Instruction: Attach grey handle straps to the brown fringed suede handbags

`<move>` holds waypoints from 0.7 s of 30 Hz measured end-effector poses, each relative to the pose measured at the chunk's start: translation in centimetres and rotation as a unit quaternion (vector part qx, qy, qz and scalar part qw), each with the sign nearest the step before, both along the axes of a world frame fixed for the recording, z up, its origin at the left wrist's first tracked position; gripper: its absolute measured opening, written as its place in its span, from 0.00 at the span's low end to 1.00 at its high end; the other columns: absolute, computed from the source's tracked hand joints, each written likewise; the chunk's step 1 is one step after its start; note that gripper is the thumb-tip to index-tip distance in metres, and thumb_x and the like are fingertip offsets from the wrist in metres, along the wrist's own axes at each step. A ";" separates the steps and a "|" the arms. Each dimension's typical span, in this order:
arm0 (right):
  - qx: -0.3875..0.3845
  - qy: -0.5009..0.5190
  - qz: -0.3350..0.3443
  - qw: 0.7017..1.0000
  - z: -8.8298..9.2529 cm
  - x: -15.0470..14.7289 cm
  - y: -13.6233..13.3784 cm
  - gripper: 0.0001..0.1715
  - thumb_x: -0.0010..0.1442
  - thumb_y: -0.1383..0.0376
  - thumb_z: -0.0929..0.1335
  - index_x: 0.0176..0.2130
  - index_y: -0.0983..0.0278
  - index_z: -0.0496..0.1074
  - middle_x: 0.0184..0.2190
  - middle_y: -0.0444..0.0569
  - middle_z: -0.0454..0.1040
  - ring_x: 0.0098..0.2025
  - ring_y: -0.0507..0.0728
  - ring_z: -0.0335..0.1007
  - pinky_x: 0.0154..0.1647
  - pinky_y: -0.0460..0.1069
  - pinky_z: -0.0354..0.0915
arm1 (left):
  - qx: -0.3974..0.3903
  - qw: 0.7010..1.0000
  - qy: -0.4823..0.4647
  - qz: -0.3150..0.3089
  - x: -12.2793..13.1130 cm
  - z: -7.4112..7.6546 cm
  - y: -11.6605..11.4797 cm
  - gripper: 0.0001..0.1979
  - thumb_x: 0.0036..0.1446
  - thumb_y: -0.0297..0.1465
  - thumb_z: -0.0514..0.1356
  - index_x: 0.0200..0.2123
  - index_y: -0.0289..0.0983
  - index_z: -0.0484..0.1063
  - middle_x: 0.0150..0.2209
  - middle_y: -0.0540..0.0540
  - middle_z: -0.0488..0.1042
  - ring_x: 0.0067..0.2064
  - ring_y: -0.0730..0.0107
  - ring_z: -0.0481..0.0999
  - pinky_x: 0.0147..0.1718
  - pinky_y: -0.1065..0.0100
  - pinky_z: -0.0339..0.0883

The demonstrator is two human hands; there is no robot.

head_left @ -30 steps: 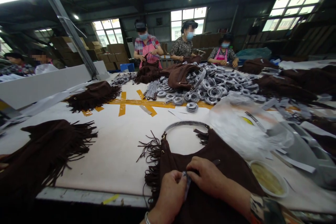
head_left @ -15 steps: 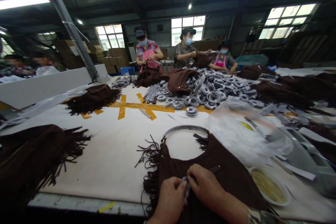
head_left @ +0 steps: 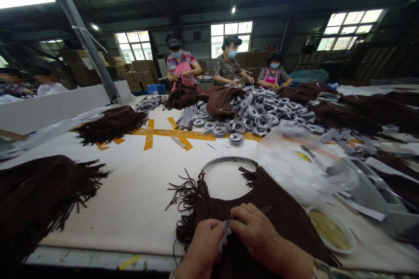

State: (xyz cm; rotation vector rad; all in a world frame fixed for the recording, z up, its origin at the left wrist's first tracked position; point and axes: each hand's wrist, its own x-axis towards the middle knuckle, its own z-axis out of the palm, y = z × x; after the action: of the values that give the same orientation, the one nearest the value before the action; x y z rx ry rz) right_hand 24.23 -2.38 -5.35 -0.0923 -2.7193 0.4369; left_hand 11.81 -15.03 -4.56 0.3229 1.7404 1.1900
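Note:
A dark brown fringed bag (head_left: 278,200) lies on the white table in front of me, its curved handle (head_left: 225,160) wrapped in clear film. Over the bag's lower part, my left hand (head_left: 207,242) is closed on a small plastic-wrapped strap piece (head_left: 225,232). My right hand (head_left: 253,231) pinches the same piece from the right, its fingers bent and close to my left fingertips. A dark strap end sticks out just beyond my right hand. Part of the piece is hidden by my fingers.
Wrapped strap coils (head_left: 262,117) are heaped across the middle. Clear plastic bags (head_left: 294,161), a bowl of yellowish paste (head_left: 330,229) and a grey tray (head_left: 379,192) are at right. More brown bags (head_left: 42,192) lie left. Several people are beyond the table.
Both hands remain at the wrapped piece, with small shifts of the fingers. The view has shifted slightly. Across the table, a person's hands have come down from a brown bag that was held up.

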 end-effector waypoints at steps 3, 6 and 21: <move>-0.024 -0.030 0.015 0.999 -0.7 -0.9 0.5 0.11 0.64 0.71 0.62 0.34 0.62 0.72 0.35 0.47 0.74 0.38 0.56 0.66 0.41 0.52 0.59 | 0.001 0.994 0.093 -0.050 0.1 0.3 -0.2 0.14 0.55 0.40 0.56 0.28 0.35 0.72 0.19 0.52 0.65 0.20 0.75 0.59 0.20 0.70 0.50; -0.074 -0.094 0.012 0.993 -0.2 -1.5 1.0 0.10 0.61 0.73 0.64 0.30 0.64 0.72 0.32 0.47 0.73 0.36 0.54 0.68 0.38 0.48 0.61 | 0.051 0.963 0.241 -0.107 0.3 0.5 -0.7 0.15 0.59 0.36 0.53 0.28 0.35 0.75 0.26 0.46 0.74 0.29 0.68 0.71 0.30 0.66 0.60; -0.166 -0.181 0.185 0.952 2.1 -4.1 3.7 0.13 0.57 0.73 0.68 0.40 0.62 0.80 0.34 0.47 0.75 0.35 0.51 0.70 0.38 0.44 0.64 | 0.013 0.895 0.399 -0.199 0.1 -0.3 -1.7 0.16 0.63 0.30 0.48 0.30 0.35 0.74 0.34 0.38 0.77 0.38 0.59 0.74 0.38 0.61 0.62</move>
State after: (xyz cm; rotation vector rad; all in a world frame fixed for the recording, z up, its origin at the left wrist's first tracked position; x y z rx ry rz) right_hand 20.14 1.32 -3.25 0.2807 -2.9934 1.0808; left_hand 11.90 -16.69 -4.83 1.2610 2.1844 0.8136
